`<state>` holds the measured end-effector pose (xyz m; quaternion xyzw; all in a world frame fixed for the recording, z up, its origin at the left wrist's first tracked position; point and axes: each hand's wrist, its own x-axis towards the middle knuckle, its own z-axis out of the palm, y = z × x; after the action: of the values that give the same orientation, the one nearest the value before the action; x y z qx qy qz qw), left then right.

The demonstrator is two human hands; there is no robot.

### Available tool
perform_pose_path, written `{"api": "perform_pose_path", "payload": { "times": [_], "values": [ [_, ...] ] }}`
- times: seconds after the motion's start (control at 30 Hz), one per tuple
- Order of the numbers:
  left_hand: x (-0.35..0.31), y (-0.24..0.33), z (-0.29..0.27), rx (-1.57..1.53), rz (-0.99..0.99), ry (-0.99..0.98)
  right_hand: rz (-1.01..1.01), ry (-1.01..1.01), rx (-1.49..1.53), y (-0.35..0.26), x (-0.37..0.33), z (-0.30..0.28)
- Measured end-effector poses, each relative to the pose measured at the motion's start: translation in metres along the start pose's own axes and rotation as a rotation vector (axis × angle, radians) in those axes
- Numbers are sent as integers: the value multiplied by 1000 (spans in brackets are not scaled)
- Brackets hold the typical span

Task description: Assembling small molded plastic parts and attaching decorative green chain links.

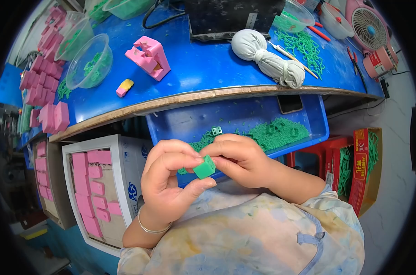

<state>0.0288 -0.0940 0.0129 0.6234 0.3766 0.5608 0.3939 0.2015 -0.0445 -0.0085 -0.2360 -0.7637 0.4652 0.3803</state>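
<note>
A small green block [204,168] with a flat face is held in front of my body, above the near edge of a blue tray [320,123]. The bent fingers of my left hand [169,172] grip its upper left side, while the thumb shows just below it. From the other side my right hand [240,158] pinches the block's upper right edge between thumb and fingers. Its far side is hidden by my fingertips. Green crumbs and shavings [281,134] lie in the tray behind my hands, with a small green piece [216,130] among them.
On the blue table [189,68] stand a pink block-shaped mould [149,57], plastic bowls [91,62], a tied white cloth bundle [267,57] and a pink fan [370,30]. Pink blocks fill a white box [98,183] at left. A red box [366,165] with green strands stands right.
</note>
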Motion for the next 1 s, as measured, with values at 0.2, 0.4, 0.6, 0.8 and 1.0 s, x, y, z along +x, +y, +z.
{"api": "perform_pose_path", "payload": {
  "times": [0.2, 0.4, 0.6, 0.8, 1.0],
  "values": [
    [-1, -1, 0, 110, 21, 26, -1, -4, -10, 1, 1, 5],
    [-1, -3, 0, 147, 22, 51, 20, -34, -8, 0, 2, 6],
    [-1, -4, 0, 152, 11, 65, 46, -78, 7, 0, 1, 7],
    [0, -4, 0, 179, 31, 84, -25, 3, 21, 6, 1, 11],
    [-2, -3, -4, 193, 27, 58, 237, 0, 88, -9, 5, 3]
  ]
}}
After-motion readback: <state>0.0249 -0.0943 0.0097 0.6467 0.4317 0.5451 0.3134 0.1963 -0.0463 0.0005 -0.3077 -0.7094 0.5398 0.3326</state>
